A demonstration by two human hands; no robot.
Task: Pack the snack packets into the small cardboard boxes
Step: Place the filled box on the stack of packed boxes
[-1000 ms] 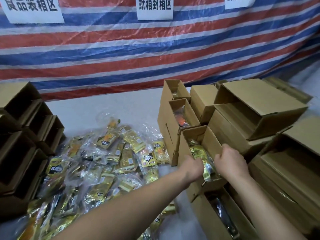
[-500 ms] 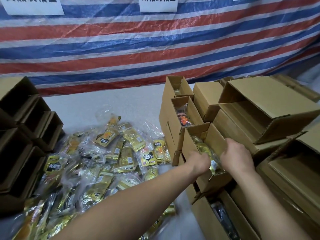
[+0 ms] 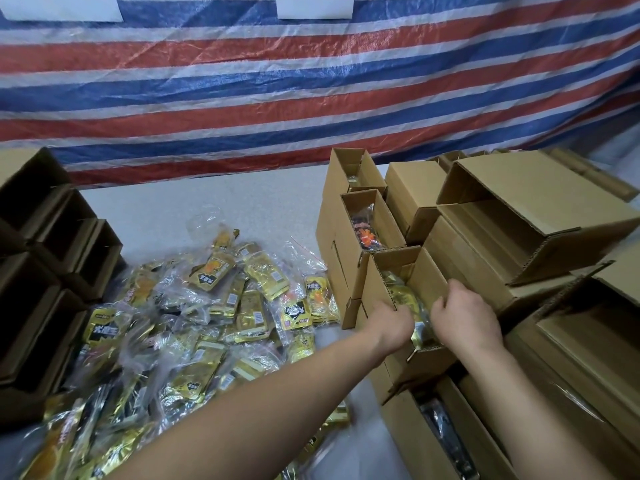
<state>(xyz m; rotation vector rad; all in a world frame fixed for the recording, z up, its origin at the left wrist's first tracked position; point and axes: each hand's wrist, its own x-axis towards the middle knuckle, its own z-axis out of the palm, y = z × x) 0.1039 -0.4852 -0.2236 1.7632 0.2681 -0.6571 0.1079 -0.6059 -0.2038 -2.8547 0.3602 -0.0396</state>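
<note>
A small open cardboard box (image 3: 429, 271) stands in the row of boxes on the right, with gold snack packets (image 3: 403, 294) inside it. My left hand (image 3: 393, 325) curls over the box's left wall, fingertips hidden inside. My right hand (image 3: 465, 317) grips the right wall, thumb inside against the packets. A big loose pile of gold snack packets (image 3: 207, 306) lies on the table to the left. Behind the held box, another open box (image 3: 388, 220) holds a dark and orange packet.
Empty dark-looking boxes (image 3: 52, 244) are stacked at the left edge. More cardboard boxes (image 3: 519, 202) crowd the right side, some with raised lids. An open box (image 3: 446, 431) with dark packets sits below my hands. A striped tarp (image 3: 311, 98) hangs behind the grey table (image 3: 207, 202).
Both hands have stayed at the same box and shifted slightly along its walls; my right hand has slid further onto the right wall. The view has tilted a little upward.
</note>
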